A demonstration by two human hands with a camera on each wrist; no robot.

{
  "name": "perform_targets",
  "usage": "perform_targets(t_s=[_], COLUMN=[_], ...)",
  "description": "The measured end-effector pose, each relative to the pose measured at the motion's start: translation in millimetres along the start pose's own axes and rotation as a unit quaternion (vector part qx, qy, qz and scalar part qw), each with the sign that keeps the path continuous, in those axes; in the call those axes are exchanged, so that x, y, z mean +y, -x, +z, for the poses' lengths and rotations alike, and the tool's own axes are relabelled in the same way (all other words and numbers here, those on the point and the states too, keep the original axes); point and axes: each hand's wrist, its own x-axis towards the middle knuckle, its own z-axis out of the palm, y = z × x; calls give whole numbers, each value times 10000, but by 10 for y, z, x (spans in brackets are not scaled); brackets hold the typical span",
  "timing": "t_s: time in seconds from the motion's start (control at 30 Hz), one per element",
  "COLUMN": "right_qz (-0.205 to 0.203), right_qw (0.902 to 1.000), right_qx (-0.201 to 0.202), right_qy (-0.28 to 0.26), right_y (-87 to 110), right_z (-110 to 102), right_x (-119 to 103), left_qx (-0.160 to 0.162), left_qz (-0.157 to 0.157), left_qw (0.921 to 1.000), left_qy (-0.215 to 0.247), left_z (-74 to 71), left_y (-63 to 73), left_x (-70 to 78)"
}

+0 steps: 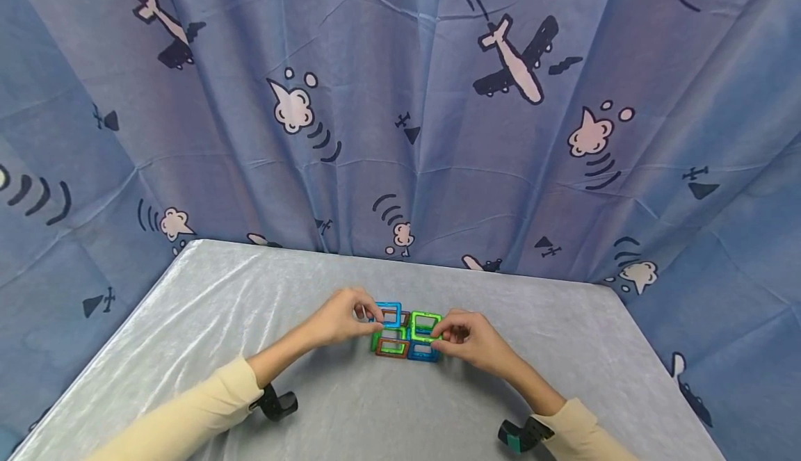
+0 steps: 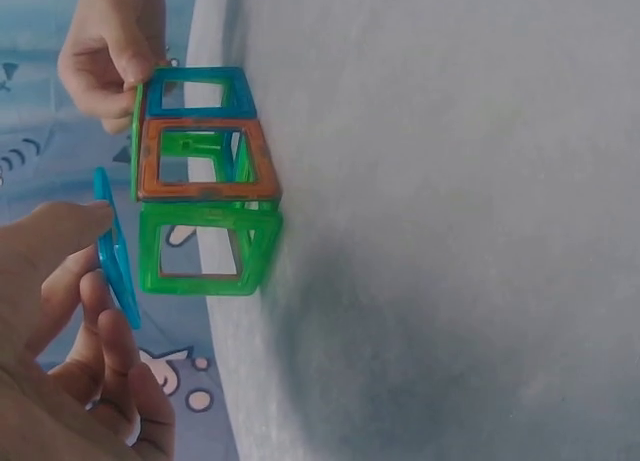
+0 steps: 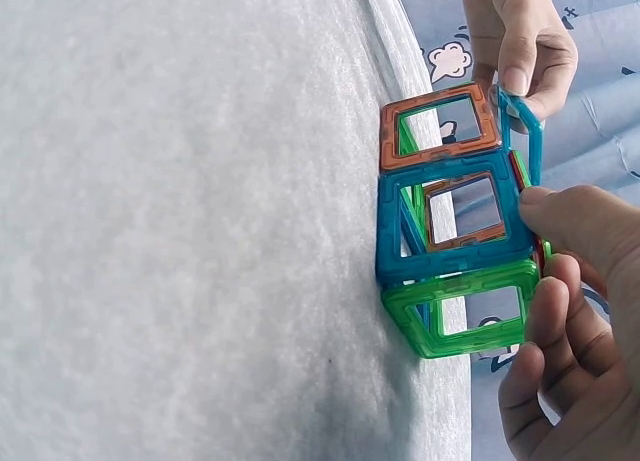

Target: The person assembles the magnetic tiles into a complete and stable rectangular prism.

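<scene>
A low block of square magnetic tiles stands on the table, with an orange tile (image 1: 392, 357) and a blue tile (image 1: 423, 359) along its near side. My left hand (image 1: 346, 317) pinches a light blue magnetic tile (image 2: 117, 266) between thumb and fingers, tilted over the block's left part. Whether that tile touches the block I cannot tell. On the right, my right hand (image 1: 473, 341) pinches the outer edge of a green magnetic tile (image 1: 426, 313) lying on top. Its thumb rests near the upper corner of a blue side tile (image 3: 455, 271) in the right wrist view.
A pale, wrinkled cloth covers the table (image 1: 350, 412). Behind it hangs a blue curtain (image 1: 350, 169) printed with planes and clouds. Each wrist carries a black camera mount, the left one (image 1: 275, 402) and the right one (image 1: 524, 437).
</scene>
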Motion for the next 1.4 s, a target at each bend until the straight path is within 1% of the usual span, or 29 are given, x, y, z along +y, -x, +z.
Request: perform_targets(t_s=[0.17, 0.4, 0.77, 1.03, 1.23, 1.3, 1.4], right_qz=[55, 50, -32, -128, -81, -57, -103], right_qw=[10000, 10000, 10000, 9999, 10000, 10000, 9999], right_qx=[5, -2, -14, 14, 28, 31, 42], right_qy=[-2, -23, -28, -4, -37, -56, -84], right_y=[4, 10, 5, -1, 2, 2, 6], right_z=[2, 1, 1, -5, -6, -3, -1], right_x=[-4, -6, 8, 11, -16, -23, -15], left_qx=[-22, 1, -97, -173, -152, -104, 44], left_qz=[-44, 39, 128, -24, 62, 80, -1], left_qw=[10000, 9995, 9995, 9991, 9997, 9999, 9993], left_qy=[-59, -302, -283, -394, -162, 21, 373], left_z=[28, 71, 141, 161, 174, 182, 191], left_y=[11, -6, -41, -44, -33, -23, -1], left_x=[12, 39, 55, 81, 52, 32, 4])
